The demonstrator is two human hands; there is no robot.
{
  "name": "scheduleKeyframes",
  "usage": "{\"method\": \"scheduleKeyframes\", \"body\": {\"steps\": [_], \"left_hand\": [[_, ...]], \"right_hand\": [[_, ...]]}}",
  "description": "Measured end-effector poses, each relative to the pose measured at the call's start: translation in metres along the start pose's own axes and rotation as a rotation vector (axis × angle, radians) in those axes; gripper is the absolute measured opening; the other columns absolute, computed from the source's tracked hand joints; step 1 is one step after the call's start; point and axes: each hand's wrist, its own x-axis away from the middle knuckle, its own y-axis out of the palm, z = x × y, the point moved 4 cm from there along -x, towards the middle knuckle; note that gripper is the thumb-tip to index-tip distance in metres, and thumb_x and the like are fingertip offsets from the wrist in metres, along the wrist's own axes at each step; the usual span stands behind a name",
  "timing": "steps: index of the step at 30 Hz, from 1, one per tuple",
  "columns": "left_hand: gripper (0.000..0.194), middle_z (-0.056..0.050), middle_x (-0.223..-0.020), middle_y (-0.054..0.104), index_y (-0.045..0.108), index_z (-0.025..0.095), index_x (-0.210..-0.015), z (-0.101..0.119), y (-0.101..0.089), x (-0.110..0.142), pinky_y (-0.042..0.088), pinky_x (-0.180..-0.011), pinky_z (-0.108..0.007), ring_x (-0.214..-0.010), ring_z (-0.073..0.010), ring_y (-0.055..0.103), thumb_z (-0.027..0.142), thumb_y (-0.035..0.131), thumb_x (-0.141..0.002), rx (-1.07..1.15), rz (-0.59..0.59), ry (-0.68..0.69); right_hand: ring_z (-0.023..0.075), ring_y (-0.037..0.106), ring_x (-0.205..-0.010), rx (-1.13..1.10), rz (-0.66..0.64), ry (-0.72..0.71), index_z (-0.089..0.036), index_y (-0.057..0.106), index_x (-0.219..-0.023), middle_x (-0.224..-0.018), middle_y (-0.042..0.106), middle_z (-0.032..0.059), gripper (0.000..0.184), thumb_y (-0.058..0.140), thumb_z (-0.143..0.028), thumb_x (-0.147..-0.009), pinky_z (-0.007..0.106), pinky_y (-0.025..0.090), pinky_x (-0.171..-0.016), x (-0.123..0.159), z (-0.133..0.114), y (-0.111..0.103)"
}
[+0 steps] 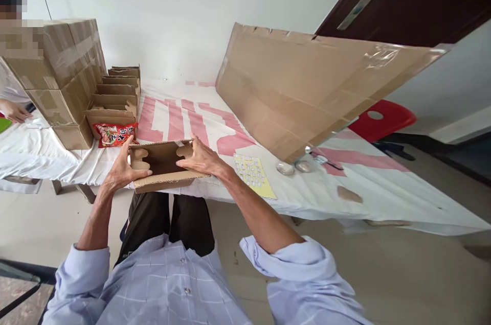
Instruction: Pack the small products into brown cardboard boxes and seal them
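Observation:
Between my two hands is a small open cardboard box (164,181), tilted at the table's front edge with its dark inside facing up. My left hand (123,169) grips its left end, thumb over the near rim. At the opposite end my right hand (201,156) holds the right wall, with the thumb against a cut-out flap inside. Just beyond my left hand lies a red printed food packet (115,134), leaning on a row of open cardboard boxes (115,102). A yellow sheet of white stickers (253,176) rests to the right of my right hand.
Taped cartons (65,69) are stacked at the left, with another person's hand (15,111) beyond them. A large cardboard sheet (299,85) leans at the back right. Tape rolls (285,168) sit before it on the white-covered table (314,197). Behind is a red chair (387,118).

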Motion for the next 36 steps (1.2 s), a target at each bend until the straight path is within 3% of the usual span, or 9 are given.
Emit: {"method": "scheduleKeyframes", "body": {"steps": [3, 8, 13, 17, 20, 24, 29, 32, 36], "left_hand": [[0.126, -0.022, -0.178, 0.046, 0.044, 0.026, -0.174, 0.004, -0.001, 0.001, 0.042, -0.132, -0.069, -0.165, -0.0496, 0.044, 0.048, 0.104, -0.065, -0.043, -0.036, -0.017], [0.118, -0.022, -0.171, 0.054, 0.052, 0.024, -0.166, 0.010, -0.002, -0.002, 0.062, -0.109, -0.057, -0.153, -0.0480, 0.056, 0.055, 0.103, -0.064, -0.050, -0.070, -0.075], [0.076, -0.015, -0.136, 0.077, 0.071, 0.022, -0.140, 0.004, 0.002, -0.015, 0.064, -0.097, -0.047, -0.129, -0.0369, 0.072, 0.057, 0.093, -0.076, 0.011, 0.052, -0.078], [0.051, -0.008, -0.100, 0.082, 0.079, 0.020, -0.111, -0.008, 0.008, -0.029, 0.063, -0.082, -0.037, -0.096, -0.0276, 0.079, 0.055, 0.090, -0.075, 0.122, 0.169, -0.080], [0.047, -0.006, -0.087, 0.081, 0.080, 0.018, -0.099, -0.014, 0.013, -0.037, 0.061, -0.073, -0.033, -0.081, -0.0243, 0.079, 0.053, 0.093, -0.070, 0.215, 0.200, -0.082], [0.044, -0.006, -0.083, 0.082, 0.082, 0.018, -0.092, -0.015, 0.015, -0.041, 0.058, -0.069, -0.029, -0.076, -0.0219, 0.077, 0.053, 0.093, -0.069, 0.245, 0.218, -0.066], [0.040, -0.007, -0.081, 0.082, 0.082, 0.018, -0.089, -0.012, 0.014, -0.042, 0.058, -0.068, -0.030, -0.074, -0.0217, 0.075, 0.052, 0.090, -0.070, 0.244, 0.215, -0.058], [0.037, -0.008, -0.082, 0.083, 0.083, 0.018, -0.088, -0.009, 0.012, -0.043, 0.060, -0.069, -0.030, -0.075, -0.0224, 0.076, 0.050, 0.090, -0.071, 0.236, 0.209, -0.052], [0.039, -0.008, -0.082, 0.083, 0.083, 0.018, -0.091, -0.009, 0.012, -0.043, 0.061, -0.069, -0.031, -0.075, -0.0236, 0.077, 0.049, 0.093, -0.071, 0.233, 0.197, -0.056]], "right_hand": [[0.0408, 0.066, -0.144, -0.063, 0.046, -0.061, -0.027, 0.046, -0.174, -0.165, 0.061, 0.0181, 0.108, 0.092, -0.051, -0.079, 0.054, 0.060, -0.114, 0.000, -0.002, -0.007], [0.0289, 0.074, -0.119, -0.174, 0.215, -0.394, -0.027, 0.075, -0.143, -0.140, 0.074, 0.0099, 0.053, 0.080, -0.030, -0.090, 0.046, 0.063, -0.105, -0.015, -0.006, -0.020], [0.0242, 0.077, -0.099, -0.249, 0.218, -0.524, -0.024, 0.086, -0.112, -0.111, 0.082, 0.0079, 0.020, 0.073, -0.028, -0.097, 0.039, 0.064, -0.092, -0.025, -0.011, -0.022], [0.0235, 0.078, -0.095, -0.281, 0.196, -0.549, -0.024, 0.087, -0.092, -0.100, 0.083, 0.0076, 0.020, 0.071, -0.030, -0.100, 0.037, 0.063, -0.088, -0.026, -0.015, -0.023], [0.0231, 0.078, -0.097, -0.285, 0.154, -0.564, -0.024, 0.087, -0.098, -0.104, 0.084, 0.0068, 0.014, 0.074, -0.027, -0.095, 0.037, 0.063, -0.090, -0.024, -0.014, -0.023], [0.0232, 0.078, -0.106, -0.235, 0.126, -0.593, -0.025, 0.085, -0.120, -0.117, 0.082, 0.0058, 0.035, 0.075, -0.018, -0.088, 0.038, 0.063, -0.099, -0.023, -0.011, -0.023], [0.0273, 0.077, -0.114, -0.073, 0.157, -0.606, -0.025, 0.084, -0.124, -0.122, 0.082, 0.0078, 0.039, 0.082, -0.016, -0.086, 0.042, 0.061, -0.103, -0.031, -0.010, -0.017], [0.0262, 0.078, -0.109, -0.076, 0.185, -0.612, -0.025, 0.086, -0.119, -0.117, 0.083, 0.0078, 0.029, 0.079, -0.017, -0.091, 0.040, 0.062, -0.098, -0.037, -0.010, -0.014], [0.0234, 0.078, -0.097, -0.184, 0.210, -0.655, -0.025, 0.087, -0.096, -0.104, 0.084, 0.0068, 0.014, 0.074, -0.026, -0.100, 0.037, 0.062, -0.092, -0.039, -0.012, -0.015]]}}
